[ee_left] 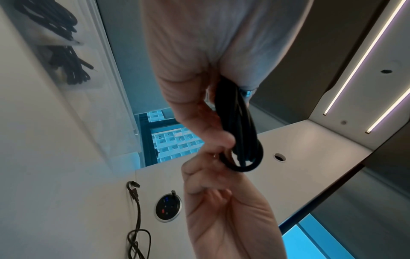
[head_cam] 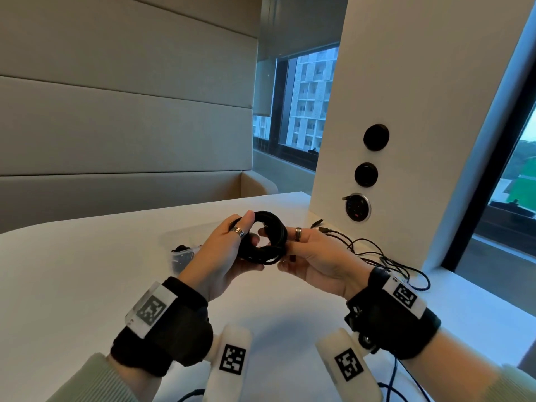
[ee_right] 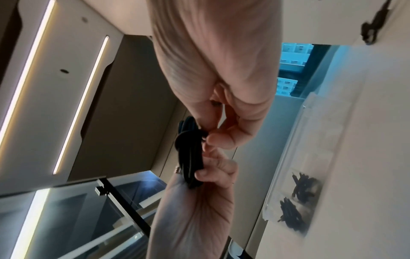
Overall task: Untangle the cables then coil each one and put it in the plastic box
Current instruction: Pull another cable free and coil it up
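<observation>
Presently, one black cable coil [head_cam: 265,237] is held above the white table [head_cam: 87,271], between both hands. The left hand [head_cam: 223,256] grips its left side, thumb curled over the top of the loops. The right hand [head_cam: 314,256] pinches the coil's right side; the right wrist view shows thumb and fingertip pressed together on a wrapped end, so the coil appears near finished — a judgement only.

The clear plastic box [head_cam: 181,252] sits on the table, just left of the left hand, already holding dark coiled cables [ee_right: 299,198]; their count cannot be told. Outstanding: a loose tangle of thin black cables [head_cam: 377,256] lies to the right, beside the white pillar [head_cam: 406,111] — not yet coiled. A blue cable [head_cam: 391,381] shows at the near edge. The held coil has yet to be boxed.
</observation>
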`<act>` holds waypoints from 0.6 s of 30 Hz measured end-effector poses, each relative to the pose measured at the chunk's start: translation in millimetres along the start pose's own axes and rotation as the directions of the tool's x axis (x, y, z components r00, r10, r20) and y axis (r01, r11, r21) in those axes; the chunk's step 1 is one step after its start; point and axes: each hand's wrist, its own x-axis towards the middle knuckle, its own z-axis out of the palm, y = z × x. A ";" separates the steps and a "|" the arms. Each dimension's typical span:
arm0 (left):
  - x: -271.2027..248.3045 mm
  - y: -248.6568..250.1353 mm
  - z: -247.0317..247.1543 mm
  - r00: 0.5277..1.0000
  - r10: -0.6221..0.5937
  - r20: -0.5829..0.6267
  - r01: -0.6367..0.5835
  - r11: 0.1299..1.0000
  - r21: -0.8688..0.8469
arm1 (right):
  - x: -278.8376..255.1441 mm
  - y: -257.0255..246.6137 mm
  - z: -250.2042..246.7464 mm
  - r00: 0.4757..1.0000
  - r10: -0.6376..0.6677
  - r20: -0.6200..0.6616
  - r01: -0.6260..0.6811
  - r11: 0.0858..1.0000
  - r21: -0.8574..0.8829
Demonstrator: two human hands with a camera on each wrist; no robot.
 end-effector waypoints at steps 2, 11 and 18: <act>1.2 -1.0 -1.5 1.000 -0.001 0.026 0.000 1.000 0.011 | 0.9 0.9 -0.5 0.999 -0.007 -0.036 0.010 0.997 0.082; 3.8 -8.8 6.9 0.983 0.184 0.003 -0.178 0.950 0.255 | -6.7 -6.6 3.7 0.997 -0.066 -0.036 0.071 0.981 0.180; 0.7 -8.8 3.7 0.984 -0.113 0.136 0.108 0.993 0.048 | -4.9 -9.9 -1.8 0.992 -0.129 -0.002 0.129 0.989 0.072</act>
